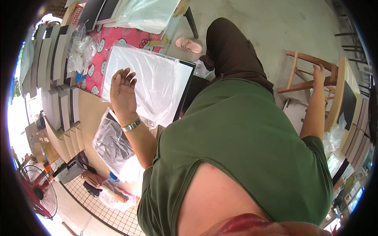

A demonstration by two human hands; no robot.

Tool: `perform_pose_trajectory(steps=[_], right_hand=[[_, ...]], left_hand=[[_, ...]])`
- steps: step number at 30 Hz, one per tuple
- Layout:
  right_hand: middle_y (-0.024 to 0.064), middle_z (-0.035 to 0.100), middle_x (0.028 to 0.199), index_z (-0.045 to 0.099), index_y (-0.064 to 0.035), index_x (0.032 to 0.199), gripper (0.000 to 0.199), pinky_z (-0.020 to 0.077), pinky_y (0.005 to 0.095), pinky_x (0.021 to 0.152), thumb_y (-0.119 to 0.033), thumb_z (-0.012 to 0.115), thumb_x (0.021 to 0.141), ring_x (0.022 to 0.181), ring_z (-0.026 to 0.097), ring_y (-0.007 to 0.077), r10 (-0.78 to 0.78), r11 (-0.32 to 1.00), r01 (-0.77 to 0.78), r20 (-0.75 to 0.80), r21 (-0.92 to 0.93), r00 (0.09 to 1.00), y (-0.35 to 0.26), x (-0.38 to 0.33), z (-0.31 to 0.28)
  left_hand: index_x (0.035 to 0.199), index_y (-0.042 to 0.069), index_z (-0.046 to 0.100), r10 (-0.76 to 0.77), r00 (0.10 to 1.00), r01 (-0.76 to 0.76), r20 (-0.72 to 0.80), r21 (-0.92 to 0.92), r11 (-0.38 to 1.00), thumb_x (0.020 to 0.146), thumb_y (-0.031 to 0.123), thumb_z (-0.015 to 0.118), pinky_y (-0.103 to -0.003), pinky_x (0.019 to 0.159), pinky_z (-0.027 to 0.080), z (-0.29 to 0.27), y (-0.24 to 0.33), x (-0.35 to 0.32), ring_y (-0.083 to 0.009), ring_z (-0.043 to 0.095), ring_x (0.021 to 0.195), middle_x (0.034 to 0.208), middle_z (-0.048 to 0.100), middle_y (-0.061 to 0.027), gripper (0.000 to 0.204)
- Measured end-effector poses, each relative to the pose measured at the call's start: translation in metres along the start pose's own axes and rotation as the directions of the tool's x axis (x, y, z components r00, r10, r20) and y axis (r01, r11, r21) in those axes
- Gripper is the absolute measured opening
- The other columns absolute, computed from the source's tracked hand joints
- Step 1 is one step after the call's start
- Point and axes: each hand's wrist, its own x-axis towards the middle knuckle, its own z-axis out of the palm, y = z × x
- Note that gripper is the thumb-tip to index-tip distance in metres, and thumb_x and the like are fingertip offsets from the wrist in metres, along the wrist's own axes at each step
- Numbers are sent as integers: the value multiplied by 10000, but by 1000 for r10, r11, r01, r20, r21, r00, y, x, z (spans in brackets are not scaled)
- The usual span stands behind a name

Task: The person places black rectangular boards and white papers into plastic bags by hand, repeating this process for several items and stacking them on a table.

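Note:
My left hand (125, 94), with a metal-band watch (131, 125) at its wrist, is raised palm up over a flat white panel (157, 86). Its fingers are loosely curled and apart, and nothing is in them. Clear plastic film covers most of the panel, leaving a black edge bare on the side near my body. Out to the right, my right hand (319, 74) is closed on a rail of a wooden stool (307, 84), which is tipped over. The undersides of its fingers are hidden.
The panel rests on a table with a pink patterned cloth (96, 59). Stacked panels (51, 59) stand at the left. A plastic-wrapped dark panel (114, 137) lies nearer. A red fan (37, 192) is at the lower left; a pink shoe (189, 45) lies on the floor.

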Motion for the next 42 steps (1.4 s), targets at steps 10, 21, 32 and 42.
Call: perform_pose_trajectory(steps=[10,21,32,42], right_hand=[[225,530,1177,476,-29,1237,519,410,371,901,-271,592,793,1119,502,316,-11,999,4,171,42,985,-21,15,69],[156,434,1306,432,-125,1285,539,426,444,879,-263,592,789,1174,439,333,-239,966,259,335,-16,911,-133,67,125],[222,351,1345,407,-118,1311,550,379,410,935,-256,601,815,1240,362,321,-3,946,-137,430,294,903,-46,55,119],[214,352,1351,412,-119,1315,581,336,403,962,-230,629,787,1257,335,301,-54,959,-82,457,271,888,-52,31,116]], left_hand=[[1082,20,526,54,996,-46,-71,116,992,907,187,467,-346,849,412,10,15,-14,-252,534,984,1092,565,-137,248],[1102,25,527,27,962,-16,-273,45,999,904,183,472,-340,836,428,-8,-18,-47,-234,543,993,1098,573,-122,259],[1084,29,527,2,946,22,-325,71,997,904,183,463,-325,824,412,5,-7,-34,-215,536,949,1060,570,-103,245],[1129,39,509,0,970,16,-244,64,998,909,205,463,-350,872,395,-10,-6,-35,-214,520,1006,1121,561,-106,279]])
